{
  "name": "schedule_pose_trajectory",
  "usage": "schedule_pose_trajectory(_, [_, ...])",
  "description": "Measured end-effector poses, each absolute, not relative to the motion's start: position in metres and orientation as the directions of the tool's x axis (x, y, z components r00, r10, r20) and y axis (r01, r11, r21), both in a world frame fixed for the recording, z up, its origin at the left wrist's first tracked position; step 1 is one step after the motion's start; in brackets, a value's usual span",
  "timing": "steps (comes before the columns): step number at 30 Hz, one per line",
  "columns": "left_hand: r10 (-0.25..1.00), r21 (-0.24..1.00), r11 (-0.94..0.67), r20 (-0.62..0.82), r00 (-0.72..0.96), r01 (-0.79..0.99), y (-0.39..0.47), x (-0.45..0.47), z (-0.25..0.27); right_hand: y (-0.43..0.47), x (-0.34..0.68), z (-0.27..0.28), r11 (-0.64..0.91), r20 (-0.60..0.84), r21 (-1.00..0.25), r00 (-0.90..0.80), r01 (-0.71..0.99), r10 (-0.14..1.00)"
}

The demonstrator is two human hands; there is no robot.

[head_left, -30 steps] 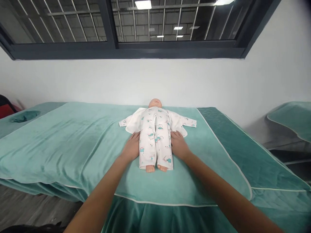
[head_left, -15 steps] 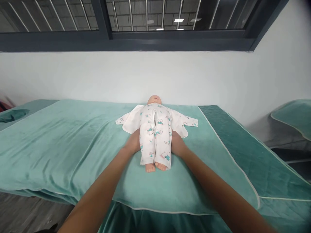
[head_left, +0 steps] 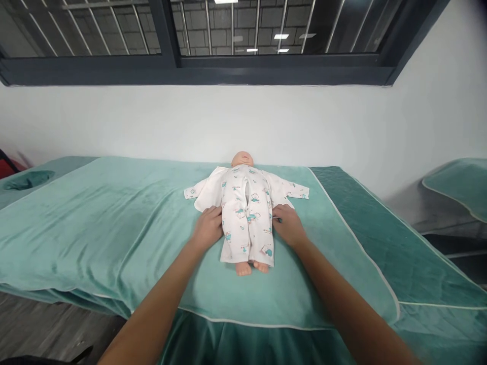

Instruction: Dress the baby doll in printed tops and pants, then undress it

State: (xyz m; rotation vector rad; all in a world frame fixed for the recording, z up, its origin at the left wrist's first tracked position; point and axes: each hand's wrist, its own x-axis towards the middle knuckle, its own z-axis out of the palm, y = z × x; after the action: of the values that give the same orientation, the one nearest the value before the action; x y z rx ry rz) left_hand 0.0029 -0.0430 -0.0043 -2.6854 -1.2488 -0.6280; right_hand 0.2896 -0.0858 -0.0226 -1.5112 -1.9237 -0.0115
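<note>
A baby doll (head_left: pixel 242 158) lies on its back, its head toward the wall and its bare feet (head_left: pixel 243 268) toward me. White printed baby trousers (head_left: pixel 243 228) cover its legs and reach high over the torso. A white baby shirt (head_left: pixel 208 193) spreads out beneath, with both sleeves stretched sideways. My left hand (head_left: pixel 208 228) is closed at the left side edge of the trousers. On the opposite edge, my right hand (head_left: pixel 288 225) has its fingers curled in a pinch on the cloth. The fingertips of both hands are partly hidden.
A light green blanket (head_left: pixel 95 213) with white piping covers the bed under the doll. Darker green bedding (head_left: pixel 380 228) shows at the right. Behind stands a white wall (head_left: pixel 243 119) below a dark-framed window (head_left: pixel 281 68). A green cushioned piece (head_left: pixel 456 182) sits far right.
Both hands have come up from beside the doll's legs, so their backs and fingers show more at the trouser edges. The trouser legs look spread wider, and the view has shifted slightly.
</note>
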Motion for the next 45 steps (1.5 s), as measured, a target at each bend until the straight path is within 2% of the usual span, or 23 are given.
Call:
schedule_pose_trajectory(3, [0.701, 0.104, -0.664, 0.430, 0.568, 0.741, -0.053, -0.002, -0.006, -0.098, 0.295, -0.022, 0.318, 0.519, -0.375, -0.087, 0.870, 0.850])
schedule_pose_trajectory(6, [0.735, 0.224, -0.649, 0.431, 0.523, 0.727, -0.058, -0.004, -0.003, -0.108, 0.295, -0.021, 0.322, 0.513, -0.400, -0.081, 0.858, 0.855])
schedule_pose_trajectory(9, [0.788, 0.324, -0.592, 0.424, 0.447, 0.738, -0.056, -0.004, -0.001, -0.109, 0.296, -0.020, 0.345, 0.482, -0.527, -0.061, 0.776, 0.874])
schedule_pose_trajectory(11, [0.832, 0.401, -0.525, 0.427, 0.354, 0.750, -0.049, -0.006, -0.003, -0.104, 0.305, -0.020, 0.315, 0.476, -0.627, 0.030, 0.712, 0.879])
schedule_pose_trajectory(13, [0.877, 0.487, -0.424, 0.431, 0.212, 0.764, -0.039, -0.010, -0.008, -0.095, 0.321, -0.022, 0.207, 0.467, -0.676, 0.193, 0.708, 0.863])
schedule_pose_trajectory(16, [0.898, 0.542, -0.234, 0.439, -0.035, 0.807, -0.020, -0.015, -0.013, -0.079, 0.351, -0.026, -0.060, 0.402, -0.643, 0.402, 0.764, 0.823])
schedule_pose_trajectory(19, [0.891, 0.513, -0.084, 0.423, -0.167, 0.855, -0.004, -0.018, -0.014, -0.064, 0.366, -0.027, -0.248, 0.292, -0.564, 0.471, 0.787, 0.833])
schedule_pose_trajectory(22, [0.902, 0.478, 0.000, 0.379, -0.206, 0.878, 0.009, -0.017, -0.012, -0.051, 0.363, -0.021, -0.352, 0.160, -0.484, 0.476, 0.801, 0.865])
schedule_pose_trajectory(24, [0.905, 0.458, 0.026, 0.367, -0.216, 0.888, 0.016, -0.017, -0.011, -0.042, 0.359, -0.014, -0.331, 0.089, -0.522, 0.436, 0.786, 0.896])
schedule_pose_trajectory(27, [0.907, 0.425, 0.043, 0.362, -0.214, 0.904, 0.024, -0.017, -0.009, -0.031, 0.356, -0.005, -0.208, 0.046, -0.619, 0.299, 0.758, 0.953])
schedule_pose_trajectory(29, [0.911, 0.404, 0.048, 0.358, -0.206, 0.913, 0.028, -0.017, -0.009, -0.026, 0.355, 0.000, -0.131, 0.059, -0.738, 0.256, 0.662, 0.965])
schedule_pose_trajectory(31, [0.909, 0.386, 0.053, 0.364, -0.205, 0.921, 0.031, -0.016, -0.009, -0.024, 0.350, 0.009, -0.053, 0.084, -0.886, 0.272, 0.461, 0.959])
schedule_pose_trajectory(33, [0.902, 0.383, 0.060, 0.374, -0.214, 0.922, 0.031, -0.015, -0.009, -0.026, 0.339, 0.025, 0.071, 0.124, -0.981, 0.297, 0.182, 0.947])
schedule_pose_trajectory(34, [0.900, 0.390, 0.062, 0.376, -0.220, 0.919, 0.031, -0.015, -0.008, -0.028, 0.332, 0.036, 0.140, 0.155, -0.988, 0.288, 0.072, 0.945])
schedule_pose_trajectory(36, [0.899, 0.429, 0.067, 0.366, -0.242, 0.901, 0.031, -0.014, -0.008, -0.034, 0.316, 0.063, 0.249, 0.234, -0.964, 0.152, -0.093, 0.960])
schedule_pose_trajectory(38, [0.902, 0.493, 0.069, 0.341, -0.266, 0.867, 0.032, -0.014, -0.007, -0.040, 0.305, 0.090, 0.237, 0.239, -0.971, -0.165, -0.033, 0.957])
schedule_pose_trajectory(39, [0.904, 0.529, 0.070, 0.325, -0.278, 0.846, 0.032, -0.015, -0.006, -0.042, 0.302, 0.100, 0.201, 0.172, -0.978, -0.335, 0.055, 0.926])
schedule_pose_trajectory(40, [0.905, 0.564, 0.071, 0.310, -0.291, 0.823, 0.032, -0.015, -0.006, -0.041, 0.300, 0.108, 0.185, 0.125, -0.977, -0.421, 0.106, 0.898])
schedule_pose_trajectory(42, [0.909, 0.627, 0.064, 0.284, -0.305, 0.776, 0.033, -0.015, -0.005, -0.034, 0.301, 0.115, 0.166, 0.089, -0.975, -0.423, 0.147, 0.902])
schedule_pose_trajectory(45, [0.916, 0.706, 0.033, 0.262, -0.304, 0.707, 0.034, -0.014, -0.003, -0.007, 0.301, 0.108, 0.170, 0.154, -0.978, -0.130, 0.124, 0.979])
